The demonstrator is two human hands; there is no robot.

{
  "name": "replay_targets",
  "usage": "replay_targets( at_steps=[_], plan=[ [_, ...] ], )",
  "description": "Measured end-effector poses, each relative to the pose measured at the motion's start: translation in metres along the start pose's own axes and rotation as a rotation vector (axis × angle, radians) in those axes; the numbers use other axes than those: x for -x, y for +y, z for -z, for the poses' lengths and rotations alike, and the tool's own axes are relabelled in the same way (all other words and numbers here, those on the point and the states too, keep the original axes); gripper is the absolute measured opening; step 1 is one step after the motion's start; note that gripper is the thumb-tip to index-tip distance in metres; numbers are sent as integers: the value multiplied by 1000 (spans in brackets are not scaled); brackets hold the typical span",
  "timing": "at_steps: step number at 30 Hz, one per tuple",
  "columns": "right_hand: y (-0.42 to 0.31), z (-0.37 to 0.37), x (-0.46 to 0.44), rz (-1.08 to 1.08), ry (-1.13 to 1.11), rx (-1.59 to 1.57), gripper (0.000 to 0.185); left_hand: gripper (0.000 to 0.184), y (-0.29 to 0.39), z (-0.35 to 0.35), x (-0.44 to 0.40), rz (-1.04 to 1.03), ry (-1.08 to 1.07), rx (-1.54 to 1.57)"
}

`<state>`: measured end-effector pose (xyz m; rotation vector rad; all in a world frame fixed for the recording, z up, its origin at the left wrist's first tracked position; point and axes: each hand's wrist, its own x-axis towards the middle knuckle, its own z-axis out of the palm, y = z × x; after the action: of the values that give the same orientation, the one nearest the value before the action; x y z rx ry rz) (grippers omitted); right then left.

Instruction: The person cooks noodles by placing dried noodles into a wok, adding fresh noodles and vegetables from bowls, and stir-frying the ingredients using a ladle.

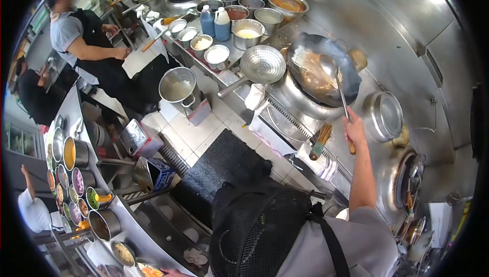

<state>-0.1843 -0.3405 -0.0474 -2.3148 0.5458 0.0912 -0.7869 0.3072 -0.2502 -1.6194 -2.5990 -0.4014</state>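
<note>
My right hand (355,128) is closed around the wooden-ended handle of a metal ladle (342,93). The ladle's bowl lies in a dark, smoking wok (305,76) with pale food and brown sauce in it. At the bottom edge, my left hand (172,273) is only partly in view, beside a container of orange and white shredded food (151,270); its fingers cannot be made out. A perforated strainer (263,64) rests left of the wok. Below the wok lie a bundled bamboo brush (321,141) and a folded cloth (326,167).
Sauce pots (248,33) and two bottles (222,24) stand on the upper counter. A pail (178,84) is near a black floor mat (219,162). Ingredient pots (75,154) line the left counter. A person in a black apron (94,37) stands upper left; others are at far left.
</note>
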Motion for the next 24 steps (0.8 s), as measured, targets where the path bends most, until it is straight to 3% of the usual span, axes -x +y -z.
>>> replay_targets(
  at_steps=[3, 4, 6, 8, 9, 11, 12, 14, 15, 19, 24],
  plan=[
    [-22, -15, -17, 70, 70, 123, 58, 56, -13, 1, 13, 22, -57, -81],
    [0, -24, -34, 71, 67, 119, 58, 56, -17, 2, 15, 28, -79, -106],
    [59, -49, -81, 522, 218, 403, 60, 57, -23, 0, 15, 20, -134, -173],
    [35, -45, -48, 316, 86, 566, 62, 58, -23, -2, 8, 15, -199, -224],
    [41, -44, -42, 313, 82, 592, 62, 58, -23, -5, 10, 54, -187, -219],
    [58, -26, -38, 305, 58, 546, 62, 65, 7, -20, 6, 656, -48, 1433],
    [67, -13, -38, 298, 39, 478, 62, 66, 32, -6, 15, 675, -84, 1493],
    [99, 6, -65, 559, 53, 348, 61, 68, 46, -9, 16, 660, -235, 1529],
    [83, 8, -57, 472, 57, 344, 60, 70, 42, -20, 7, 620, -341, 1502],
    [49, -3, -62, 360, 108, 269, 56, 73, 84, -24, -2, 587, -296, 1596],
    [52, -39, -87, 465, 88, 147, 49, 81, 118, -10, -32, 855, -283, 1708]
  ],
)
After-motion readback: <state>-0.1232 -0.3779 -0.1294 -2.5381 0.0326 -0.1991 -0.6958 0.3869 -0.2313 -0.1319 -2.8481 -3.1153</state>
